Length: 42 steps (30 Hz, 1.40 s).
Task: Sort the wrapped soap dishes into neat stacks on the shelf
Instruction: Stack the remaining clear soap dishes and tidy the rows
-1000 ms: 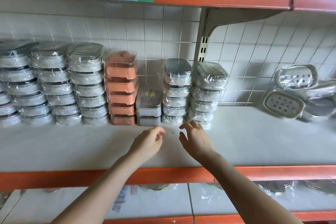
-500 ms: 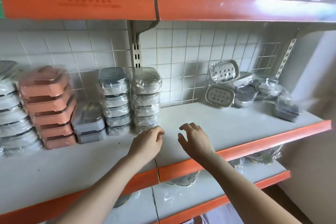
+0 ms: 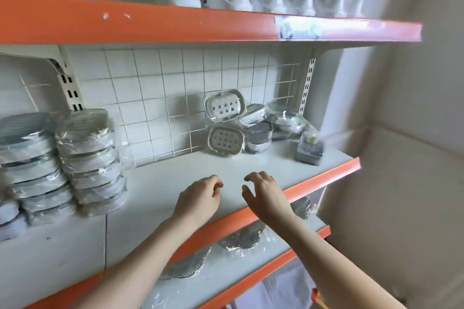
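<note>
Empty hands over a half-sorted shelf

The shelf [image 3: 175,183] carries neat wrapped stacks [image 3: 90,158] at the left, squared off for tidy display, while a loose pile of soap dishes [image 3: 251,128] leans against the tiled back wall at the right (presumably next to sort). Left hand [image 3: 198,198] and right hand [image 3: 266,195] hover between them, fingers loosely curled, holding nothing.

Wrapped soap dishes [image 3: 227,121] jumbled on shelf [image 3: 175,170]
</note>
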Available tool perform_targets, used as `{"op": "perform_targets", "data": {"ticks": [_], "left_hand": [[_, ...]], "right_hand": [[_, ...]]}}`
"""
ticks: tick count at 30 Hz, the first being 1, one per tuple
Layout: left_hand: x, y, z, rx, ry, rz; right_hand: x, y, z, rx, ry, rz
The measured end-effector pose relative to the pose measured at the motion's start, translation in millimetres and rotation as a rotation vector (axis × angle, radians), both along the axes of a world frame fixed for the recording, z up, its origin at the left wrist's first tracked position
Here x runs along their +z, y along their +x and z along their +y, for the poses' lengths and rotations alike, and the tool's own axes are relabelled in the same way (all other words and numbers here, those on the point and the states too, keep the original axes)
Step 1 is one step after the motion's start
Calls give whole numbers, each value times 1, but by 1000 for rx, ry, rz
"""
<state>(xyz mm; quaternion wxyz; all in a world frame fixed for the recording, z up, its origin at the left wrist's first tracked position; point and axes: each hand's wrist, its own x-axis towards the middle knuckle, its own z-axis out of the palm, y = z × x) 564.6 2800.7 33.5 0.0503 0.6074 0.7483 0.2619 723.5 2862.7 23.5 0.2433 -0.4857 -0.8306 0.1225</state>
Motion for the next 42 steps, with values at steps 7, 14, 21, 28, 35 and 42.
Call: {"op": "perform_targets", "data": {"ticks": [7,14,21,28,35,42], "left_hand": [[-3,56,44,-12,-19,-24],[-12,85,69,-15,-20,-61],[-11,74,98,-54,17,16],[4,59,147,-111,93,37],[0,60,176,-191,142,77],[7,76,207,-170,149,92]], "right_hand": [[0,57,34,-31,18,-3],[-5,82,58,-48,12,8],[-5,72,85,-116,0,-4],[8,57,118,-229,5,0],[12,63,145,-328,2,-5],[9,82,186,-389,-2,-59]]}}
